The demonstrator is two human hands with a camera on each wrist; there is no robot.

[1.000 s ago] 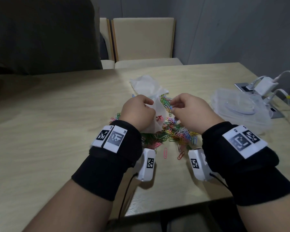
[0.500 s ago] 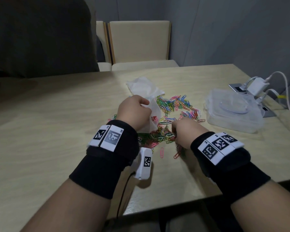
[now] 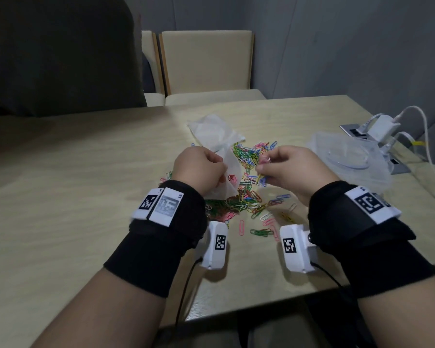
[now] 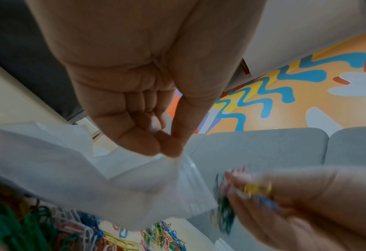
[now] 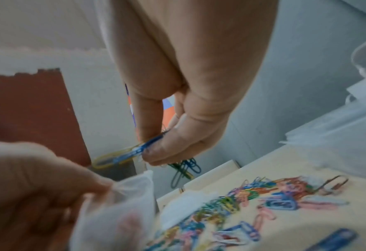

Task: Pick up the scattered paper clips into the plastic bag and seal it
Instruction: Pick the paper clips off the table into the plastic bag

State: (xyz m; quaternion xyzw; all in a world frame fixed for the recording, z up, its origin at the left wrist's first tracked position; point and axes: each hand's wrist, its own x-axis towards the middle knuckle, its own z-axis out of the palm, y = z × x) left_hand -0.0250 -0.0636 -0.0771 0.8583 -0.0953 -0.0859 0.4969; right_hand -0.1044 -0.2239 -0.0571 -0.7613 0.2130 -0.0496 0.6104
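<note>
Several coloured paper clips (image 3: 246, 156) lie scattered in a heap on the wooden table (image 3: 86, 197). My left hand (image 3: 199, 169) pinches the rim of a small clear plastic bag (image 3: 230, 172) between thumb and fingers (image 4: 171, 147), holding it just above the clips; the plastic bag (image 4: 135, 183) hangs open beside the pile (image 4: 49, 229). My right hand (image 3: 281, 167) pinches a small bunch of clips (image 5: 135, 151), raised to the right of the bag's mouth (image 5: 132, 190). A few clips show inside the bag.
A second crumpled clear bag (image 3: 214, 131) lies behind the pile. A clear plastic box (image 3: 349, 159) stands at the right, with a white charger and cables (image 3: 384, 126) behind it. Beige chairs (image 3: 206, 61) stand beyond the table's far edge.
My right hand dipped to the clips near the table's front, then rose with a bunch of them to the bag's mouth. My left hand kept hold of the bag.
</note>
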